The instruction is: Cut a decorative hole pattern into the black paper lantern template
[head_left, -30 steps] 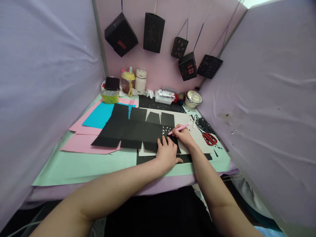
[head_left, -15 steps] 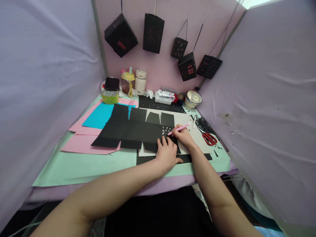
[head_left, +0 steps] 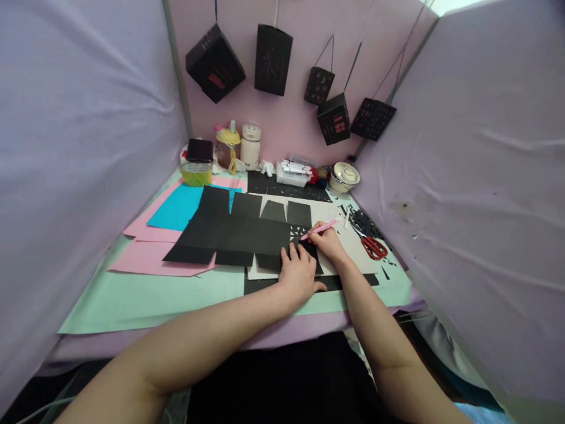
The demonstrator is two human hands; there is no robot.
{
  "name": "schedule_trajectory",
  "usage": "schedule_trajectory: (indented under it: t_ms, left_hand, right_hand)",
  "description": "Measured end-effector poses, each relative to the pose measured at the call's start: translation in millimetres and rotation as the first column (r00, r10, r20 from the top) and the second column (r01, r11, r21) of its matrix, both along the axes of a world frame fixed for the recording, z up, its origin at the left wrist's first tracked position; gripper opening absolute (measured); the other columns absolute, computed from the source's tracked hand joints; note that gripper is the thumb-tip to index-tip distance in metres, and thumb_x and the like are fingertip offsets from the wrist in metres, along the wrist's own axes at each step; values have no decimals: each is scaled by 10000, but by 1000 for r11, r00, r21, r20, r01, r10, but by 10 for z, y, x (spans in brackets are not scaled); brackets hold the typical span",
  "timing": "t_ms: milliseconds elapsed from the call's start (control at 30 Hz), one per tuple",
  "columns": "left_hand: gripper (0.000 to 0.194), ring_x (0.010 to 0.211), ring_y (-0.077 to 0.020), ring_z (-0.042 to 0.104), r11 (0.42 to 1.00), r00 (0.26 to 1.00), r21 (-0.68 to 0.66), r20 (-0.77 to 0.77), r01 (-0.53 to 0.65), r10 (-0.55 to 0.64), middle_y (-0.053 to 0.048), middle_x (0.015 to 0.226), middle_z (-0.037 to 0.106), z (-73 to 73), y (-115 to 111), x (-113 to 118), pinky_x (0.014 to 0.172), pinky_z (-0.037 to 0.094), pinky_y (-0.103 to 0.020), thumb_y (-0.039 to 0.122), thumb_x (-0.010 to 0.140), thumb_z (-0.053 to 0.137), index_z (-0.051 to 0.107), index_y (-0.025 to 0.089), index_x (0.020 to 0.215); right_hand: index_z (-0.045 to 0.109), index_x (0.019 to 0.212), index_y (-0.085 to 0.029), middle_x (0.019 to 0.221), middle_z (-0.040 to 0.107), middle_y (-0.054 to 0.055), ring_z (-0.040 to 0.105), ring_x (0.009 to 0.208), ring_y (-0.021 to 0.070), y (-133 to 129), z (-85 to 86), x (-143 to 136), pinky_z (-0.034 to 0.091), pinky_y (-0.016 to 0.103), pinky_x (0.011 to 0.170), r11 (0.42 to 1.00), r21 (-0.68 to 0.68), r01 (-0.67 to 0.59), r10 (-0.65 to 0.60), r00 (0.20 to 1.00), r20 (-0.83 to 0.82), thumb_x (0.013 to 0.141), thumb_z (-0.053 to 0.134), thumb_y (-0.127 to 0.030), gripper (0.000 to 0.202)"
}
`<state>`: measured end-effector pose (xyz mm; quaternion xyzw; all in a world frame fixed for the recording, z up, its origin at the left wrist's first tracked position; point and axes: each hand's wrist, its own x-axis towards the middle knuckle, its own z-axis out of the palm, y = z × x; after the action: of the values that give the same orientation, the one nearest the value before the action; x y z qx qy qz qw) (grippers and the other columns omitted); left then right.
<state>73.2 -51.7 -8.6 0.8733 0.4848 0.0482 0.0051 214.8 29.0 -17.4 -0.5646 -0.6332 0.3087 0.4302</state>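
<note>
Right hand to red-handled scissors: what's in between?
A stretch of the pale board, seen in the head view, lies between the right hand and the red-handled scissors.

The person's left arm [head_left: 198, 327] and right arm [head_left: 366, 312] are bare over all that shows, from above the elbow down to the left hand [head_left: 298, 274] and right hand [head_left: 324, 238], both ungloved; each forearm is smooth and rounded, fuller toward the elbow, tapering to a narrower wrist, with a faint crease at the inside of the right elbow. Between them, at the lower middle, spreads a plain black garment [head_left: 282, 383], so dark that its folds and seams hardly show, and whether it is a top or covers the legs cannot be told.
</note>
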Motion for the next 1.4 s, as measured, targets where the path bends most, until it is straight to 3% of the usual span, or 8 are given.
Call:
schedule_trajectory:
  t_ms: [767, 1400]
  left_hand:
    - [865, 1336, -465, 350, 1000, 1000, -10, 11, -3, 3, -284, 1436, 426, 3, -1, -3, 1050, 281, -616, 738, 814, 471, 501, 75, 1368]
    - [874, 1333, -475, 353, 1000, 1000, -17, 5, 0, 0, -290, 1440, 416, 26, -5, -4, 1052, 286, -620, 723, 821, 479, 485, 50, 1379]
  right_hand:
    - [531, 703, -207, 641, 614, -6, 562, 626, 156, -16, 24, -20, 440, 289, 628, 997, -3, 80, -80, 997, 5, 702, 571, -292, 93]
    - [547, 719, -208, 663, 639, -3, 600, 660, 164, -55, 31, -17, 456, 295, 662, 999, -28, -15, 15, 1000, 1, 714, 589, -261, 68]
